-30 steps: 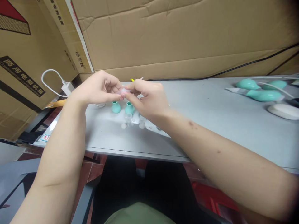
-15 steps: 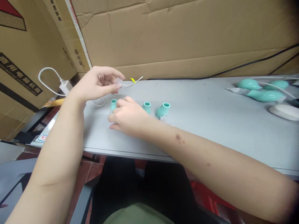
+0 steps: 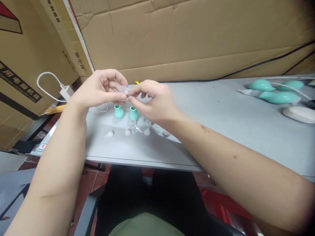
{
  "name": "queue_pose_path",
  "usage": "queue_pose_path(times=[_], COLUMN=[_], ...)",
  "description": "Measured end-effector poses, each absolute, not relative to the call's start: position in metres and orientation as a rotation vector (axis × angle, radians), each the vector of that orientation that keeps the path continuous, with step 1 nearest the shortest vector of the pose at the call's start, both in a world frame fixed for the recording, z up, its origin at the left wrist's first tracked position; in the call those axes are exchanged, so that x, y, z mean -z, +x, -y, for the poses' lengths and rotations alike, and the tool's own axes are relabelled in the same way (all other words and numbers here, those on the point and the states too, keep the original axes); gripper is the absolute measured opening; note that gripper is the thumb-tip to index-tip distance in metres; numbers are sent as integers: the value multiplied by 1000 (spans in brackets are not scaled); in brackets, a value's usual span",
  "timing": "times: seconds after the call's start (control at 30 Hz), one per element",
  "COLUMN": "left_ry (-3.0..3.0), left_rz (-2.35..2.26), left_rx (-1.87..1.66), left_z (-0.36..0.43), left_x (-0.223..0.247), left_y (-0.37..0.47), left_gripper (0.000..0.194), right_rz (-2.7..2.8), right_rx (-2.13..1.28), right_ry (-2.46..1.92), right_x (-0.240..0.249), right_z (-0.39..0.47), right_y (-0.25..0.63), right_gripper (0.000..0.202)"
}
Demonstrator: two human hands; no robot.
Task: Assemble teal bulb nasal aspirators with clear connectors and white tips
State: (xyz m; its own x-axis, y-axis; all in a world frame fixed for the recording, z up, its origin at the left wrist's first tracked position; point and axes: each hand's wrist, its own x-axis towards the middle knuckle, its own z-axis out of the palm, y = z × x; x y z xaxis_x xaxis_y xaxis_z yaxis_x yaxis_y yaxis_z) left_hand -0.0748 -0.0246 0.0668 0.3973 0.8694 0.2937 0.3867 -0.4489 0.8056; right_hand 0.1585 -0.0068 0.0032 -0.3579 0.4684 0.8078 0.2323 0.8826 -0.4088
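Observation:
My left hand (image 3: 105, 88) pinches a small translucent plastic piece (image 3: 122, 88) between thumb and fingers, above the table. The fingertips of my right hand (image 3: 155, 100) are closed in a pinch right at that piece; whatever they hold is too small to make out. Below the hands, a teal bulb-shaped piece with an open neck (image 3: 119, 113) stands upright beside a second teal piece (image 3: 133, 114). In front lie a clear little cup (image 3: 132, 123) and several small whitish round parts, one of them a white disc (image 3: 127, 132). My right hand and forearm hide the area behind them.
Teal bulbs (image 3: 280, 97) with wrapping and a white mouse-shaped object (image 3: 299, 115) lie at the right. A white adapter (image 3: 66, 93) with its cable stands left. Cardboard (image 3: 184, 42) walls the back, where a black cable (image 3: 246, 70) runs. The table's front edge (image 3: 142, 164) is near me.
My right hand has risen from the small parts on the table to meet my left hand at the plastic piece. The whitish parts now show. My left hand has barely moved.

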Motion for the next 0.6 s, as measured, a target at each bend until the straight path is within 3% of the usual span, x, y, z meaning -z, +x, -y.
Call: queue_pose_path(times=[0.6], left_ry=[2017], left_rz=[-1075], left_rx=[-1004], left_z=[24], left_x=[-63], left_y=[-68], left_gripper=[46], right_rz=[1806], right_rx=[-428], right_ry=[-385], right_x=[-5], right_z=[9], right_y=[160], right_gripper=[14])
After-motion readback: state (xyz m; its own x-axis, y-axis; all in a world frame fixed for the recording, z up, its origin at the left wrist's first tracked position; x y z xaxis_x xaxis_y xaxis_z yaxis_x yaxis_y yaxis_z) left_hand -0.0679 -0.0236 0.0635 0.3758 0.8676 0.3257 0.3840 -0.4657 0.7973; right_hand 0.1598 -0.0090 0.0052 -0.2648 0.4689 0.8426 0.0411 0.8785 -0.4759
